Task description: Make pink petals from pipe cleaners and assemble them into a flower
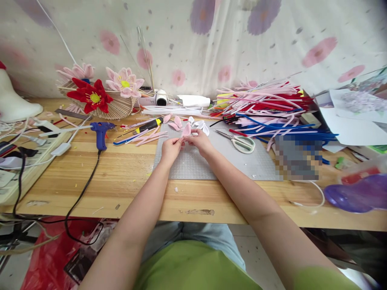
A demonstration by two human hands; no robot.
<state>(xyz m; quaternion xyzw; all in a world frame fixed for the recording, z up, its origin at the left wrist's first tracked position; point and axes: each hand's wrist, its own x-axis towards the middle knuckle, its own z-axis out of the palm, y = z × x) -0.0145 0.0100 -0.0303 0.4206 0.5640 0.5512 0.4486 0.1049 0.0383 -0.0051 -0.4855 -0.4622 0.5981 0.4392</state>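
Both my hands meet over the grey cutting mat. Between their fingertips is a pink pipe-cleaner petal, standing upright. My left hand pinches it near its lower end, and my right hand grips it from the other side. Just beyond them lie several loose pink petals and white petals. Scissors with pale green handles rest on the mat to the right of my right hand. Cut pink pipe-cleaner pieces are left of my left hand.
A blue glue gun with a black cord stands at left, near a power strip. Behind are a red flower and a pink flower. A heap of pipe cleaners fills the back right. A purple object sits far right.
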